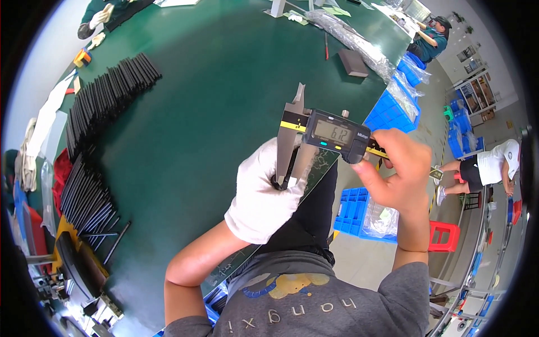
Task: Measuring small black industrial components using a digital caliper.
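Observation:
My left hand (261, 196), in a white glove, is closed round a slim black part (291, 167) seen nearly end-on. The jaws of a digital caliper (335, 132) reach down to that part, one on each side of it. My bare right hand (396, 168) pinches the caliper's display end and beam between thumb and fingers. Its display is lit and faces up. To the left on the green table (208, 112), a long curved row of black rods (109, 95) lies side by side. Thinner, shinier rods (87, 196) continue it nearer me.
Blue crates (393, 109) with plastic bags stand along the table's right edge. A dark box (353, 63) and a plastic-wrapped bundle (353, 39) lie at the far right. Black-and-yellow equipment (78, 264) sits at near left. A red stool (443, 236) and other people are around.

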Action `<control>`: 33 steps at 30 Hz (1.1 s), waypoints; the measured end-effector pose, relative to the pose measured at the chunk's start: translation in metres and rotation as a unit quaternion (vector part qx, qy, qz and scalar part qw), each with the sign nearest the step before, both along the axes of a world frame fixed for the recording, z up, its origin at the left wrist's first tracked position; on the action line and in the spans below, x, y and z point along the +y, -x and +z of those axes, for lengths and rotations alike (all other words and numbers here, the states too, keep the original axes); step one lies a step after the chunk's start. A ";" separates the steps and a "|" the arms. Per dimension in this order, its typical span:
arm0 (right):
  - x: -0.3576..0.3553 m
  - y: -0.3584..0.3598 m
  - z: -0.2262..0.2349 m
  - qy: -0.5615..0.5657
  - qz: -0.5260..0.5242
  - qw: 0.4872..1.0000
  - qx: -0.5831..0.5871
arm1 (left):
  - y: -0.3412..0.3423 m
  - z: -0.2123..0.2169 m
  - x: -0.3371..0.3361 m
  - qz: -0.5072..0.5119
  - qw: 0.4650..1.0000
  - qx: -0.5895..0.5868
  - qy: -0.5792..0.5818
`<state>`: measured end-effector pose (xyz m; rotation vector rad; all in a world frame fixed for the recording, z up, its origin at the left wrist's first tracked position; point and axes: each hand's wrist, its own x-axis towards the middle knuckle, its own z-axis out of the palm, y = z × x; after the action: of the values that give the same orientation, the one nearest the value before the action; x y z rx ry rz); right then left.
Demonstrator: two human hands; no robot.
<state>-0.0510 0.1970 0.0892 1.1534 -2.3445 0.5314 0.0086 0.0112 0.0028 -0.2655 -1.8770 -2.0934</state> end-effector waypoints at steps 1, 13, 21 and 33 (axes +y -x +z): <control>0.000 0.000 0.000 0.002 0.002 1.000 0.005 | 0.000 0.000 0.000 0.001 1.000 -0.001 0.000; 0.002 0.007 -0.004 0.006 -0.008 0.999 0.039 | 0.002 0.009 0.007 0.047 0.998 -0.011 0.044; -0.003 0.014 -0.017 0.097 0.005 0.995 -0.037 | 0.007 -0.003 0.002 0.086 0.992 0.002 0.095; 0.023 0.085 -0.163 0.146 -0.202 0.940 -0.232 | 0.046 -0.018 -0.054 0.189 0.941 -0.232 -0.155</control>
<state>-0.1363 0.2198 -0.0736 0.4197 -2.6679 1.0401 -0.0375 -0.0425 -0.0152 0.6636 -1.6045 -2.2490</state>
